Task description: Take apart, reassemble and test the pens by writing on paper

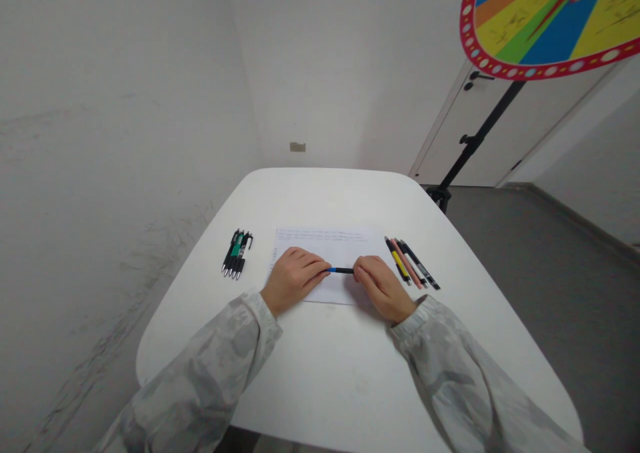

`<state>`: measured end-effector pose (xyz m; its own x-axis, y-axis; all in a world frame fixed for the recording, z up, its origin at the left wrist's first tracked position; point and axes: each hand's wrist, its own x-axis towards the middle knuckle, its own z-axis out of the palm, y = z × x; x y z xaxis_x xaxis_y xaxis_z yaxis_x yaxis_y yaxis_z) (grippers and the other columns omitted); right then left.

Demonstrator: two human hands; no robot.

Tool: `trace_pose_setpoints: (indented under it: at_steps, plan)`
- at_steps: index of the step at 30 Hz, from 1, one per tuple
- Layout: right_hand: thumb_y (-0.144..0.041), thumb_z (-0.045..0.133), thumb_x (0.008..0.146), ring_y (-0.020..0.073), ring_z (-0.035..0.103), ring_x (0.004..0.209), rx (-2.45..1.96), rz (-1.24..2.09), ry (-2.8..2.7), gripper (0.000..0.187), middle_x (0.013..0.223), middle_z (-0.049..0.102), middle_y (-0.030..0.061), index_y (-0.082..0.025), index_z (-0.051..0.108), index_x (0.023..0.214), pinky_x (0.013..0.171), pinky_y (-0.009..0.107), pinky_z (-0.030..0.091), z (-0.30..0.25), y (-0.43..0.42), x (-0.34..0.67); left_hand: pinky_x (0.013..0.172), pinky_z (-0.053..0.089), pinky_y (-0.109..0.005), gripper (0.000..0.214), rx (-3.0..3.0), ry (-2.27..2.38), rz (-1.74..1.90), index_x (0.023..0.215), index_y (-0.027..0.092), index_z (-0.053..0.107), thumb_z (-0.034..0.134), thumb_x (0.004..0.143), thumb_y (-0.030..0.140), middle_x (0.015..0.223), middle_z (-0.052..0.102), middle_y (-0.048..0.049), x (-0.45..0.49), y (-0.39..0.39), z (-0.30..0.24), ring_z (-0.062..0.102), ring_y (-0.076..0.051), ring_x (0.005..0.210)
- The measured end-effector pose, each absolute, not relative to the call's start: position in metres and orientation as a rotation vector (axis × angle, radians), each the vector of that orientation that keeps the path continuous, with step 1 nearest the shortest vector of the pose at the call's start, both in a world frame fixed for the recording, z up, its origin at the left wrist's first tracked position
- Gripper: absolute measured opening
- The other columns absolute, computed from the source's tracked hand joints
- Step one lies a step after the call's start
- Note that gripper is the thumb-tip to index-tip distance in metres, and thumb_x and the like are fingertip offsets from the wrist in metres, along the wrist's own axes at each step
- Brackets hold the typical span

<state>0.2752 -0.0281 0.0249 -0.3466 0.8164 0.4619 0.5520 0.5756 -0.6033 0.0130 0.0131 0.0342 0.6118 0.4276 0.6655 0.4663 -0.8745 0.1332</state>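
At the left, a scuffed pale wall (100, 139) is seen beside the white table (300, 366), whose far edge is rounded off at the corners. On the left part of the tabletop, a small group of black and green pens (237, 247) is laid side by side, with the tips pointed toward the near edge. Next to the right, the left hand (296, 276), sleeved in a mottled grey and white cuff, is rested over the left part of a white sheet (325, 293); its fingers are drawn together, and the blue end of 1 pen (343, 270) is pinched there. The pen is held level above the middle of the sheet, between the 2 hands. Lines of writing are set along the sheet's far edge, though they appear too small to be read. The pen's black end is gripped by the curled fingers of the right hand (383, 286), sleeved alike. Just to the right, a slanted row of pens in yellow, pink, white and black (399, 263) is laid out. Far right, a colourful wheel (550, 33) is carried on a black stand (483, 129), behind which a white door (493, 156) is seen.
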Motion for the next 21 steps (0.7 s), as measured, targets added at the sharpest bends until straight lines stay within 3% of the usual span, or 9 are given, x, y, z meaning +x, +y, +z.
trace_pose_setpoints:
  at_steps: [4, 10, 21]
  plan:
    - [-0.033, 0.035, 0.116, 0.0214, 0.049, 0.07, -1.072, 0.422, -2.054, 0.042, 0.068, 0.048, -0.0011, -0.025, 0.04, 0.075, 0.083, 0.042, 0.041, 0.0198, -0.0254, 0.2774, 0.089, 0.049, -0.038, 0.015, -2.762, -0.744, -1.152, 0.113, 0.022, 0.076, 0.064, 0.111, 0.032, 0.104, 0.083, -0.0034, 0.0127, 0.0136, 0.0344, 0.073, -0.019, 0.094]
    - [-0.034, 0.046, 0.113, 0.0244, 0.057, 0.085, -1.122, 0.439, -1.99, 0.025, 0.084, 0.062, 0.0035, -0.025, 0.054, 0.091, 0.083, 0.042, 0.044, 0.0249, -0.0307, 0.2766, 0.088, 0.05, -0.038, 0.016, -2.753, -0.767, -1.15, 0.112, 0.022, 0.076, 0.065, 0.111, 0.033, 0.104, 0.083, -0.003, 0.0118, 0.014, 0.0349, 0.074, -0.018, 0.092]
    - [-0.042, 0.038, 0.115, 0.0234, 0.054, 0.075, -1.129, 0.411, -2.024, 0.04, 0.073, 0.054, 0.0016, -0.026, 0.043, 0.079, 0.078, 0.042, 0.043, 0.0223, -0.0283, 0.2745, 0.087, 0.051, -0.038, 0.012, -2.717, -0.715, -1.222, 0.112, 0.024, 0.078, 0.069, 0.108, 0.03, 0.102, 0.084, -0.0019, 0.0099, 0.0158, 0.0341, 0.076, -0.018, 0.092]
